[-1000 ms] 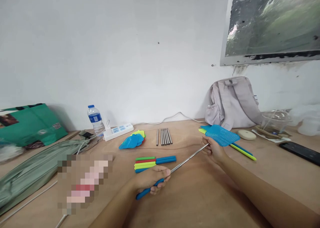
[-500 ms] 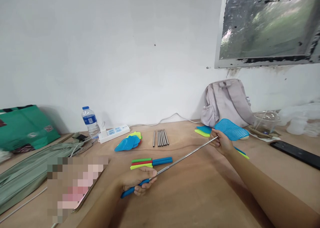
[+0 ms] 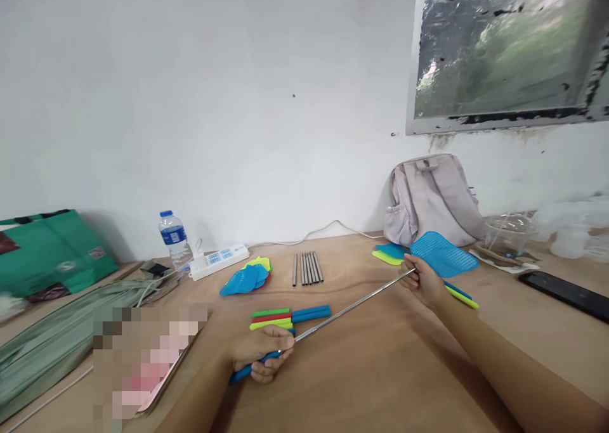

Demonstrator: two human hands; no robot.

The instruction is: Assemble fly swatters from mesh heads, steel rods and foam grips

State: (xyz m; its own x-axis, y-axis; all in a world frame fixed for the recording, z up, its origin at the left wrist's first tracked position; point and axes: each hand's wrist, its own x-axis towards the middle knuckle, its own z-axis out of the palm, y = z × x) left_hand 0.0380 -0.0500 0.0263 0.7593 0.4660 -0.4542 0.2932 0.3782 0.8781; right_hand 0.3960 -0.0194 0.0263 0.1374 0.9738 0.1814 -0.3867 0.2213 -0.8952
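Note:
A telescopic fly swatter [image 3: 354,305] slants across the space in front of me, its metal rod drawn out long. My left hand [image 3: 261,354] is closed around its blue handle, thumb along the top by the rod. At the far end of the rod, my right hand [image 3: 423,281] pinches the neck beside a blue mesh head [image 3: 442,254]. The fingers partly hide that joint. Beyond my left hand lie green, red, yellow and blue handle tubes [image 3: 271,317]. Several short metal rods [image 3: 309,269] lie side by side behind them.
Loose blue and yellow swatter heads [image 3: 247,277] are piled left of the rods; more flat pieces [image 3: 389,253] lie by the grey backpack [image 3: 428,198]. A power strip [image 3: 219,260], water bottle [image 3: 174,238] and green bag [image 3: 57,252] stand at left. A black phone [image 3: 568,293] and plastic cup [image 3: 509,233] are at right.
The view has tilted slightly, so the scene sits a little lower. Both hands keep their hold on the fly swatter, with barely any movement.

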